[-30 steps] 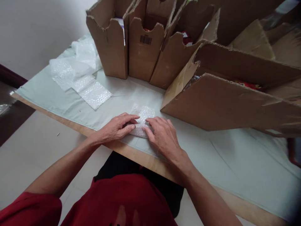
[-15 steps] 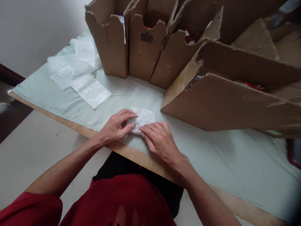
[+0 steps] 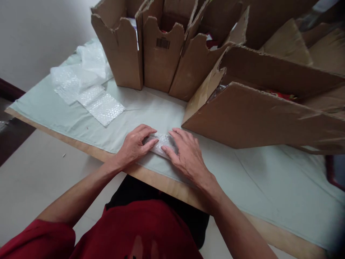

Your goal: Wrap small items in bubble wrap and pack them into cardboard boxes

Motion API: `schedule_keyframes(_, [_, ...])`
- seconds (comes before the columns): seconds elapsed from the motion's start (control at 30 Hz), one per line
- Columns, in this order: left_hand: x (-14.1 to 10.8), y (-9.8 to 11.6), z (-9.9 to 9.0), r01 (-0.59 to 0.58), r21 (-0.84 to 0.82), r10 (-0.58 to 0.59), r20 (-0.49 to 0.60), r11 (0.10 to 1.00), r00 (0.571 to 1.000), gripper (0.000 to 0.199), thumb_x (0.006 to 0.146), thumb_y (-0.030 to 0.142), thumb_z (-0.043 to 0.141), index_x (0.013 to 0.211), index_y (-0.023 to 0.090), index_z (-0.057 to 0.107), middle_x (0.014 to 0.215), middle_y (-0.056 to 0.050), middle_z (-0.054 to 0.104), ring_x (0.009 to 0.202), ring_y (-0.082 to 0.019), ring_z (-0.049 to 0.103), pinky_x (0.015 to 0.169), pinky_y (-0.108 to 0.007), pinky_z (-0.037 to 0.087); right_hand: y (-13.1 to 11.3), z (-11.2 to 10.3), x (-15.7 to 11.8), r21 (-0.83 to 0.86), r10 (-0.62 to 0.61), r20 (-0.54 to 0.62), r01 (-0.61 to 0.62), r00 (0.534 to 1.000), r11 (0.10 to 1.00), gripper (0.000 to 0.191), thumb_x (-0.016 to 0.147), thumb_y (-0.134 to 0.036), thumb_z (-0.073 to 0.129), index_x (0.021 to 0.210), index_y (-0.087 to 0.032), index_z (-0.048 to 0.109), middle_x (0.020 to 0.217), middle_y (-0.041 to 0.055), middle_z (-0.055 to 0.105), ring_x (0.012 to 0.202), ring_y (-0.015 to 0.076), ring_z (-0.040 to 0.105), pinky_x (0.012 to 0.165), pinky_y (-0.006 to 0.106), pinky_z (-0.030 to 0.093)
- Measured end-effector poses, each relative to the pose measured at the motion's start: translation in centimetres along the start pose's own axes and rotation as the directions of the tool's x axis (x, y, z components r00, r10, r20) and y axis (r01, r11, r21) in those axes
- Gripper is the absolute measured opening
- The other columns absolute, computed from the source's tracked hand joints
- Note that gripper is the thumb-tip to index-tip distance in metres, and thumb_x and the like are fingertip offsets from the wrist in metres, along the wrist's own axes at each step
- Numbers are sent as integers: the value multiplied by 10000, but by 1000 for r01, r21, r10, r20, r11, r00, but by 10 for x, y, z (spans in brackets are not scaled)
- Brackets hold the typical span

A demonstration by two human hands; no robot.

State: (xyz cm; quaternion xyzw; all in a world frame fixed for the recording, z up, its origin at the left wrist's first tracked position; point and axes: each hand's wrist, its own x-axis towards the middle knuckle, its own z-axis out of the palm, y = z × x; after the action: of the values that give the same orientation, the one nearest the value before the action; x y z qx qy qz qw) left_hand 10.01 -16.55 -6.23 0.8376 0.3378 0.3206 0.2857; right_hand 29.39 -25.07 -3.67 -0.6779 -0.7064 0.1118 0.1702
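Note:
A small piece of bubble wrap (image 3: 161, 144), folded into a narrow strip, lies flat on the pale green cloth near the table's front edge. My left hand (image 3: 138, 142) grips its left end, thumb on the near side and fingers on the far side. At the right end, my right hand (image 3: 183, 149) holds it the same way, thumb toward me and fingers curled over the far edge. Whether anything is inside the folded wrap I cannot tell. Several loose bubble wrap sheets (image 3: 104, 106) lie overlapping on the cloth farther left.
Upright cardboard bins (image 3: 161, 59) stand in a row at the back. A larger cardboard bin (image 3: 258, 118) sits to the right, with red packets (image 3: 283, 95) inside. The table's wooden edge (image 3: 164, 181) runs along my front.
My right hand has shifted outward and opened its thumb and fingers around the wrap's right end. The wrap now looks narrower. My left hand stays nearly in place.

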Motion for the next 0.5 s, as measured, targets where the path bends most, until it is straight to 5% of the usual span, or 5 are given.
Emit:
schedule_keyframes(0.17, [-5,7,1,66,60,-60,-107,996,993,235,940,315,652,1127,179,698,1104,-94,679,977,-221,672,892,-396,577,3,3,3,149,30,37,-35,999,988,232,924,-400,644,1039,-199,655,1425,145,614,1387,365,476,1077,521,402])
schedule_keyframes(0.33, [-34,27,-3,244,-224,-293,-221,943,930,440,934,370,672,1335,208,593,1241,-108,671,1045,-213,672,868,-365,585,-3,-2,-11,389,76,-11,-66,997,919,108,894,-323,650,873,-236,590,980,45,726,995,248,635,944,418,444])
schedule_keyframes(0.5, [-58,58,3,336,-574,-441,-49,747,896,581,918,414,717,1426,208,525,1347,-143,660,1150,-228,680,983,-400,578,-14,-6,-32,697,222,-168,-44,960,715,125,877,-314,675,857,-242,575,997,32,696,964,204,647,898,357,489])
